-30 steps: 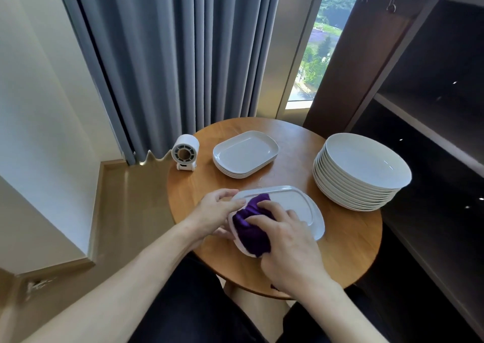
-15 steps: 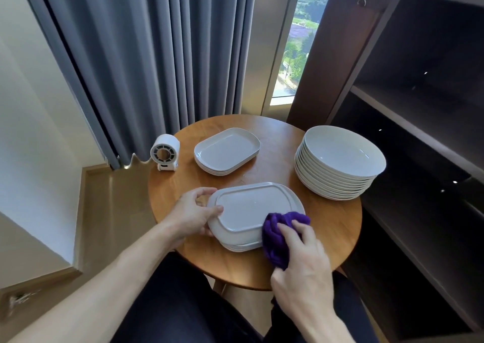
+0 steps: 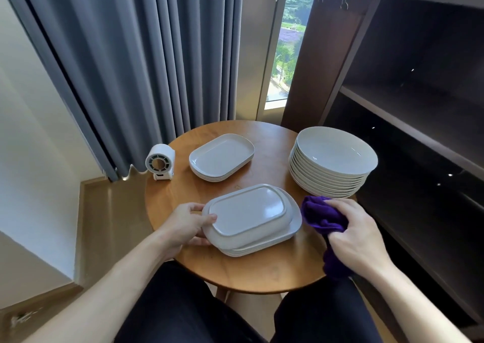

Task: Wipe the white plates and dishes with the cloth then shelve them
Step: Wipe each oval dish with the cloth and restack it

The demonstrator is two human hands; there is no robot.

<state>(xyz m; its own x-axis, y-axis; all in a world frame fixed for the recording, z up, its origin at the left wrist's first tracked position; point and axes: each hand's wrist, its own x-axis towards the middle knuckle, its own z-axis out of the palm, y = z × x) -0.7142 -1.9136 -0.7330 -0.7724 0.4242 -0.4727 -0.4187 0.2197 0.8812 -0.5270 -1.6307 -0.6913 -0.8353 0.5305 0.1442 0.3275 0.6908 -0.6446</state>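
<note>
Both forearms enter from the lower edge, above the person's legs [image 3: 183, 314] in dark trousers.

The left hand [image 3: 187, 224] lies at the left short end of the top dish [image 3: 248, 213]. The thumb rests on the upturned base rim and the fingers curl round the edge beneath it, so this hand grips the dish. The top dish is white, rectangular and turned base-up. It sits slightly skewed on the near stack [image 3: 262, 249] of similar dishes.

The right hand [image 3: 358, 235] is at the right side of the round wooden counter [image 3: 262, 274], knuckles up, with its fingers curled round the purple cloth [image 3: 320, 217]. The cloth is bunched. One part protrudes ahead of the fingers and another hangs below the hand, past the counter's near edge. The protruding part lies just beside the right end of the near stack; contact cannot be confirmed.

Farther back, the far stack [image 3: 221, 156] of white rectangular dishes stands right way up, apart from the near stack. To its right, a tall pile of round plates [image 3: 332, 159] stands at the counter's right edge, just beyond the cloth. At the left edge, a small white fan-like device [image 3: 160, 162] stands upright with its round grille facing the camera.

Behind the counter hangs a grey curtain [image 3: 146, 54], with a narrow window [image 3: 288, 41] strip to its right. A dark wooden shelf unit [image 3: 419, 99] stands right of the counter, close behind the round plates, with its boards in shadow.
</note>
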